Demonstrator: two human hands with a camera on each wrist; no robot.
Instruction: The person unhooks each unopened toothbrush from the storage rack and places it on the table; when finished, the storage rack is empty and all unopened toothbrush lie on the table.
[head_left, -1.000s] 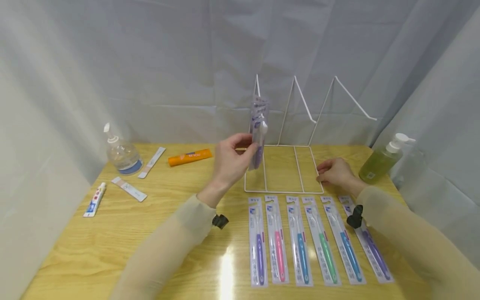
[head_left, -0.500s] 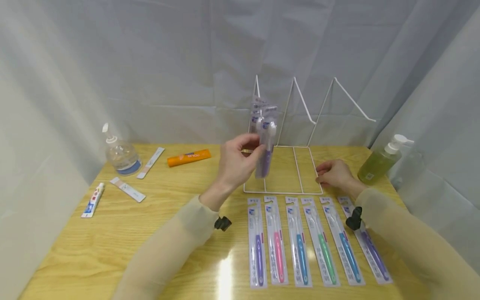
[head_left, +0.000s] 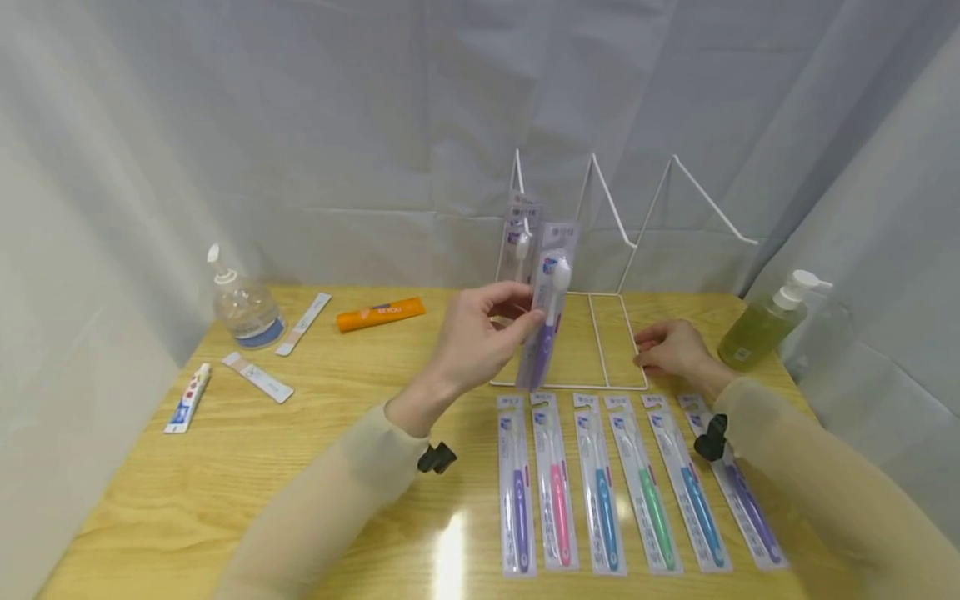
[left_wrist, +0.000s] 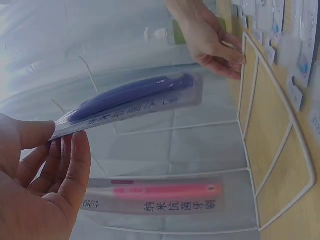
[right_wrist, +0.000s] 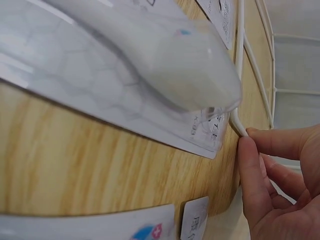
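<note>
Fingers of our left hand (head_left: 480,333) pinch a purple toothbrush pack (head_left: 550,304) — our right hand (head_left: 670,348) grips the wire rack's (head_left: 592,342) base corner

A purple packaged toothbrush (head_left: 550,317) stands tilted above the white wire rack (head_left: 600,333).
</note>
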